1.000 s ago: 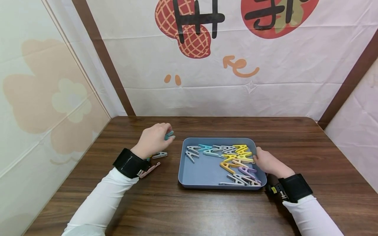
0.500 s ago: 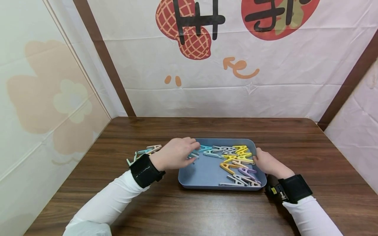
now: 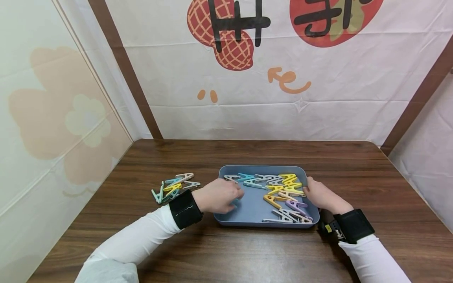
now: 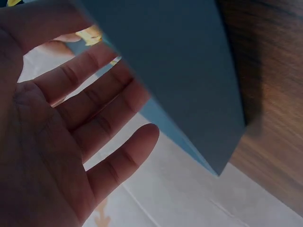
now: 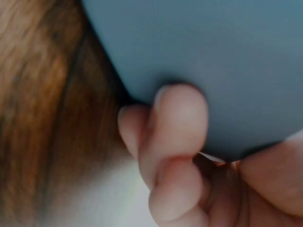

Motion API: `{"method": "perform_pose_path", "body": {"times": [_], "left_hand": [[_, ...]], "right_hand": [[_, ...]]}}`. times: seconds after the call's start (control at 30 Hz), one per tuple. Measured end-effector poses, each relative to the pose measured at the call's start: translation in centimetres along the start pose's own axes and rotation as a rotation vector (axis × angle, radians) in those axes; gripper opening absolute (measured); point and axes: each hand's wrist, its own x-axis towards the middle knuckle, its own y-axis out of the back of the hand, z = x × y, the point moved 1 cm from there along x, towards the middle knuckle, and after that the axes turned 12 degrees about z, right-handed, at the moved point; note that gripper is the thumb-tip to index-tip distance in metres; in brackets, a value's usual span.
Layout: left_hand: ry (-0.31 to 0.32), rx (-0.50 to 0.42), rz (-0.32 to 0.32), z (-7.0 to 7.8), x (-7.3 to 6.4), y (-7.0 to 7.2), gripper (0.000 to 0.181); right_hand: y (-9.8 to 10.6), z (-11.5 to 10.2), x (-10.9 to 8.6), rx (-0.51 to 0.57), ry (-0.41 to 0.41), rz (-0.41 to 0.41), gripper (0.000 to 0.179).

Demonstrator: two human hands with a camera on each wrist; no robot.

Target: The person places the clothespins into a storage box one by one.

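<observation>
A blue-grey tray [image 3: 244, 225] holds several plastic clothespins in yellow, grey, light blue, purple and cream. My left hand [image 3: 217, 195] reaches over the tray's left rim, its fingers slightly bent and pointing down inside. A bit of a light blue clothespin [image 3: 236, 202] shows between thumb and fingertips, mostly covered by the hand. In the left wrist view the tray wall [image 4: 175, 71] hides the fingertips. With my right hand [image 3: 323, 195] I grip the tray's right rim; in the right wrist view curled fingers [image 5: 182, 118] press the outer wall.
A small pile of clothespins [image 3: 175, 188] in teal, yellow and grey lies on the brown wooden table [image 3: 269, 255], left of the tray. A white printed cloth [image 3: 247, 122] hangs behind the table, with more cloth on both sides.
My left hand has carried a light blue clothespin from beside the pile rightward to the tray, then lowered toward its left part. The right hand stays at the rim.
</observation>
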Motion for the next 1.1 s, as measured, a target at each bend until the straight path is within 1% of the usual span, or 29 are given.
{"method": "perform_pose_path", "body": {"times": [0.1,0.2,0.37,0.57,0.77,0.83,0.93,1.1], "left_hand": [[0.009,0.008,-0.016,-0.2,0.0,-0.4,0.012],[0.006,0.019,-0.016,-0.3,0.1,-0.6,0.012],[-0.007,0.042,0.013,-0.4,0.2,-0.7,0.013],[0.012,0.087,0.028,-0.6,0.4,-1.0,0.012],[0.016,0.106,0.055,-0.7,0.4,-1.5,0.012],[0.019,0.099,0.064,-0.8,0.3,-1.5,0.012],[0.044,0.063,0.071,-0.9,0.0,-1.5,0.011],[0.103,-0.029,0.11,-1.3,-0.8,-0.7,0.016]], "right_hand": [[0.0,0.0,0.0,-0.001,-0.002,-0.002,0.036],[0.0,0.0,0.0,-0.003,0.001,0.0,0.035],[0.0,0.1,0.1,-0.003,-0.006,-0.003,0.034],[0.1,0.0,0.0,-0.015,0.002,0.009,0.031],[0.0,0.0,-0.1,-0.012,-0.007,0.02,0.032],[-0.1,0.0,-0.1,-0.015,-0.007,0.023,0.033],[-0.2,0.0,-0.1,-0.018,-0.003,0.028,0.033],[-0.3,0.1,-0.1,-0.006,-0.004,0.03,0.032]]}}
